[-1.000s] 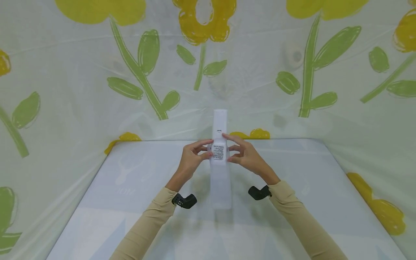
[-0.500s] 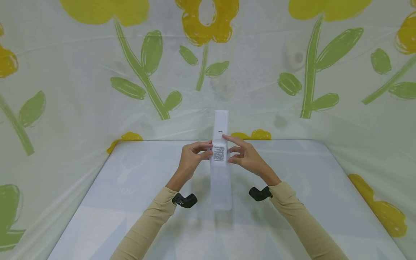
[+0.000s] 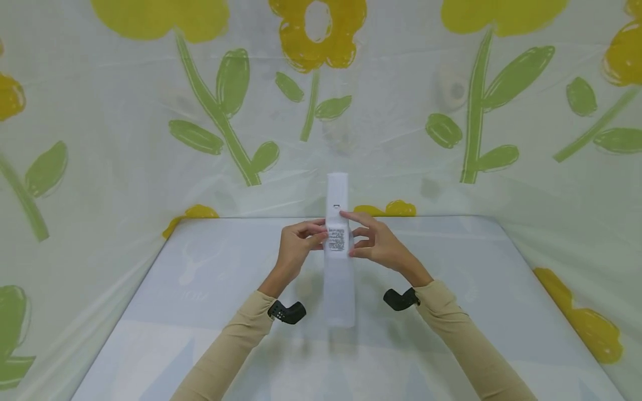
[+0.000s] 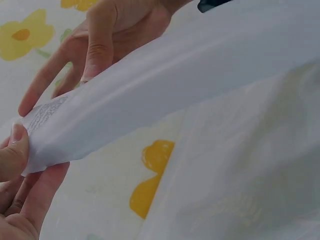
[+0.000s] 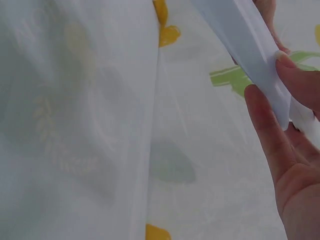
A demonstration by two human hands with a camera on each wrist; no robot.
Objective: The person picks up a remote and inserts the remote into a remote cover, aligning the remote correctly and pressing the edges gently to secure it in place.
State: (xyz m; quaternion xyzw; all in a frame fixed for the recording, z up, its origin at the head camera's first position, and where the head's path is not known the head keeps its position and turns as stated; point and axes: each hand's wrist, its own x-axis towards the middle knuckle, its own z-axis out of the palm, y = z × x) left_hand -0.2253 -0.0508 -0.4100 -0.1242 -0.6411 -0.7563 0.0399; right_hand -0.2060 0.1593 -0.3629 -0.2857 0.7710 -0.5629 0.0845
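A long, narrow white plastic device (image 3: 339, 292) stands out over the table between my hands, with a printed label and a small slot on the side facing me. My left hand (image 3: 293, 246) pinches its left edge beside the label, thumb at the front. On the opposite edge, my right hand (image 3: 383, 245) grips it between thumb and fingers, its index fingertip just below the slot. The left wrist view shows the left thumb (image 4: 17, 132) by the labelled part. In the right wrist view the right thumb (image 5: 287, 62) and fingers hold the device's end. Its far face is hidden.
A pale covered table (image 3: 225, 267) lies beneath the hands. Behind it hangs a white cloth (image 3: 391, 133) printed with yellow flowers and green leaves. A black wrist camera (image 3: 288, 312) sits on the left wrist, another black camera (image 3: 399, 299) on the right.
The white device has shifted slightly down and left. My left fingers have changed position a little on its edge, and both hands keep hold of it.
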